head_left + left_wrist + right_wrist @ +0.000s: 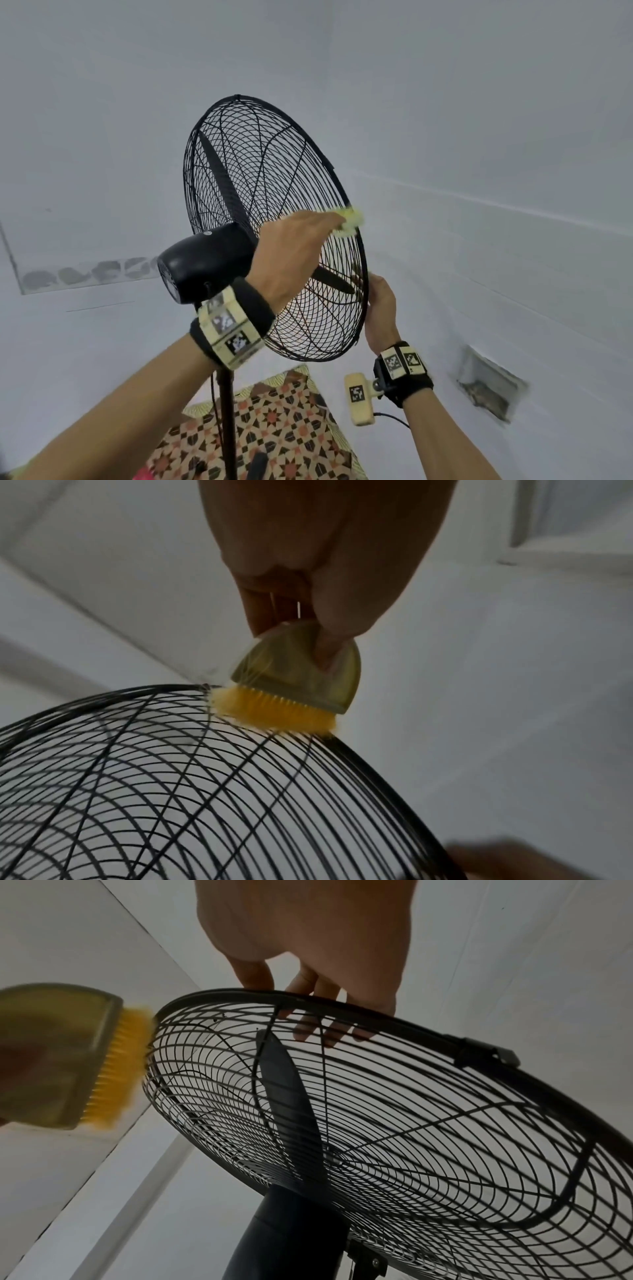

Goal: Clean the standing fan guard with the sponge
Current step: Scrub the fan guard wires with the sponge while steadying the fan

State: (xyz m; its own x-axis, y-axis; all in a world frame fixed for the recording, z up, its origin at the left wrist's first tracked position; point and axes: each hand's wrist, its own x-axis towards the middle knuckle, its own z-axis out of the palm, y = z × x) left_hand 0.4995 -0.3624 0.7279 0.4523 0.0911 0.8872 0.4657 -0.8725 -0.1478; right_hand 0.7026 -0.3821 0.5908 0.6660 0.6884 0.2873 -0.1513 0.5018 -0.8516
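The fan guard [274, 192] is one black wire cage on a single standing fan, set on its pole [226, 425] in the corner of a white-walled room; it is a round, shallow dome of thin rings and spokes, its face turned away from me and to the right, tilted a little upward, with the black motor housing [205, 263] jutting back toward the left; inside the cage sit the dark blades [219, 178], of which I can count two in the head view, one rising up-left and one pointing down-right; I would not swear to more. There is one cleaning tool, the sponge [294, 680], which looks in fact like a small brush with a pale domed back and a row of yellow bristles [274, 710]; its long edge lies along the outer rim of the guard, bristles touching the wires at the right-hand edge. Two hands are at work; the left hand [291, 253] reaches over the back of the cage and pinches the sponge between thumb and fingertips; the right hand [380, 308] grasps the lower right rim, its fingers [329, 1026] curled through to the inner side of the wires. One patterned mat [274, 428] lies on the floor below.
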